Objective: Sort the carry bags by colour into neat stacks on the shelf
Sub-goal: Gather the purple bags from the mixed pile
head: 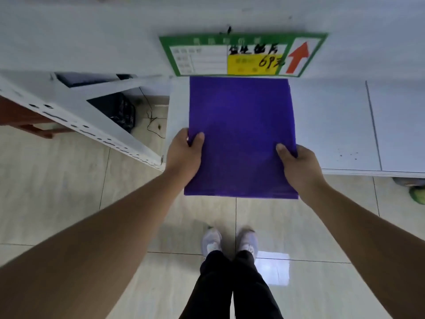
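A flat purple carry bag [241, 134] lies partly over the white shelf [333, 125], its near end sticking out past the shelf's front edge above the floor. My left hand [184, 155] grips the bag's left edge, thumb on top and fingers beneath. My right hand [299, 166] grips the right edge the same way. The bag's far end sits just below a green sign. No other bags show.
A green-framed price sign [241, 55] with a red arrow hangs on the upper shelf edge behind the bag. A white perforated shelf upright [92, 125] slants at the left, dark crates [119, 111] behind it. Beige floor tiles and my shoes [230, 242] are below.
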Demonstrator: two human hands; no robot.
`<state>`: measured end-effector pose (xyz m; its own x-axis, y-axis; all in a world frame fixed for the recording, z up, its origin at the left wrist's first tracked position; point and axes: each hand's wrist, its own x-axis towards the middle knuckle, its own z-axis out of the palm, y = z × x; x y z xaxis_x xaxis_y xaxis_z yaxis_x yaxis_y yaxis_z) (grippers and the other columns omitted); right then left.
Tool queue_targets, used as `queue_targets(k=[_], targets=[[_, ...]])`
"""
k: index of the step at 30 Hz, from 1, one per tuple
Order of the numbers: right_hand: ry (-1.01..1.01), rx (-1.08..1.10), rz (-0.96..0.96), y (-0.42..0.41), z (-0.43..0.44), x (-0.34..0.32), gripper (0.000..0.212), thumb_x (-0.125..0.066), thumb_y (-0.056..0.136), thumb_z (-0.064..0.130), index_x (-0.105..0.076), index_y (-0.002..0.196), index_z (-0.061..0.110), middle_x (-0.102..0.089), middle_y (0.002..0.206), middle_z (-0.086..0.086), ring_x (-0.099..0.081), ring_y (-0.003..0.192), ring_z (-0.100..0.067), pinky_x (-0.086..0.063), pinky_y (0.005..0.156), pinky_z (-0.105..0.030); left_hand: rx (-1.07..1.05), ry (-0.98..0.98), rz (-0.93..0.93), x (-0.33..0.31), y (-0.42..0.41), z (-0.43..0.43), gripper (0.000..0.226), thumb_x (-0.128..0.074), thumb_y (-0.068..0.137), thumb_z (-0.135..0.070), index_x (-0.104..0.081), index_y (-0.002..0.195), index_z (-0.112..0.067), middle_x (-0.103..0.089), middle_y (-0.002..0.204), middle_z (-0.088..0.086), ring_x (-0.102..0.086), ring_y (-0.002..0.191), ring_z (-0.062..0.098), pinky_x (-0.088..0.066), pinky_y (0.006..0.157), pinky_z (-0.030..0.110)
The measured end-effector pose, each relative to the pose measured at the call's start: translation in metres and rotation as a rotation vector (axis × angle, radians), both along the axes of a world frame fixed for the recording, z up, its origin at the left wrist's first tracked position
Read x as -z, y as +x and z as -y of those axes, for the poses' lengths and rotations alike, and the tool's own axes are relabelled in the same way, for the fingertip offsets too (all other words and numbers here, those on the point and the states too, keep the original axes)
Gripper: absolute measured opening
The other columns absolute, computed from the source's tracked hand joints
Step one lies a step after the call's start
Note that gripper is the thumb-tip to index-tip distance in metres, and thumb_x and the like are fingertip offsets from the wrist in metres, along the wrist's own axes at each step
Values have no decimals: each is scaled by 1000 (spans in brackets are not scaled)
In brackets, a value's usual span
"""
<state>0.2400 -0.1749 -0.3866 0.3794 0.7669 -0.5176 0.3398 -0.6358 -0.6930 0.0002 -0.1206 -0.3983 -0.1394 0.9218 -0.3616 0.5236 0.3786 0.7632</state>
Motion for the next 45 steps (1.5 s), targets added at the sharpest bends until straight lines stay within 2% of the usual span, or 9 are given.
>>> queue_targets(k=[5, 9, 15, 21, 25, 29, 35, 40, 45], targets=[[-295, 157, -225, 11, 36, 71, 30, -62, 94, 38, -69, 108, 13, -74, 99, -5, -71, 88, -27, -59, 84, -43, 38, -466, 16, 63, -6, 49, 34, -59, 94, -40, -72, 106, -11, -75, 98, 6, -71, 86, 25, -56, 77, 35], [-512, 260, -435, 16, 70, 88, 20, -61, 95, 19, -67, 112, 10, -75, 105, -10, -73, 89, -29, -60, 69, -40, -109, -506, 87, 81, -7, 88, 18, -57, 97, -29, -69, 91, -17, -73, 97, 6, -70, 86, 24, -57, 78, 40], [-529, 243, -331, 18, 82, 92, 18, -48, 101, 24, -61, 113, 23, -63, 115, -6, -66, 96, -30, -61, 57, -42, -132, -782, 238, 87, -9, 96, 16, -58, 98, -29, -65, 99, -15, -67, 111, 10, -73, 88, 31, -63, 61, 40], [-326, 339, -359, 15, 20, 93, 11, -51, 100, 23, -59, 108, 21, -52, 125, -5, -63, 87, -22, -61, 55, -39, -158, -554, 220, 89, 2, 43, 22, -60, 99, -23, -65, 113, -8, -67, 116, 11, -72, 85, 25, -63, 58, 35], [-210, 380, -441, 20, -28, 88, 20, -56, 98, 16, -59, 118, 14, -57, 126, -8, -69, 80, -21, -62, 77, -40, -201, -453, 218, 83, 11, -1, 26, -63, 97, -21, -64, 118, -6, -66, 112, 7, -73, 88, 25, -64, 73, 39], [-201, 289, -390, 22, -45, 84, 45, -64, 92, 27, -54, 134, 16, -57, 129, -3, -66, 96, -17, -60, 87, -36, -174, -318, 78, 80, 11, -20, 29, -62, 90, -29, -65, 117, -17, -71, 95, -4, -73, 82, 18, -62, 75, 38], [-258, -78, 39, 15, -18, 62, 72, -62, 88, 53, -40, 148, 21, -44, 151, -3, -54, 127, -27, -46, 98, -34, 78, -345, -151, 54, 13, 6, 68, -61, 92, -46, -35, 150, -21, -45, 148, 1, -60, 116, 23, -45, 82, 28], [-223, -468, 232, 14, 9, -9, 65, -62, 92, 44, -42, 146, 13, -47, 148, -8, -49, 131, -28, -39, 96, -30, 277, -365, -222, -9, 5, 35, 70, -61, 90, -50, -37, 150, -22, -43, 152, 3, -52, 128, 23, -46, 88, 30], [-306, -784, 400, 12, 37, -101, 79, -54, 90, 60, -32, 151, 15, -40, 154, -8, -43, 138, -27, -40, 110, -41, 441, -391, -276, -101, -8, 66, 70, -62, 90, -49, -36, 150, -23, -45, 149, 4, -56, 95, 7, -44, 68, 19]])
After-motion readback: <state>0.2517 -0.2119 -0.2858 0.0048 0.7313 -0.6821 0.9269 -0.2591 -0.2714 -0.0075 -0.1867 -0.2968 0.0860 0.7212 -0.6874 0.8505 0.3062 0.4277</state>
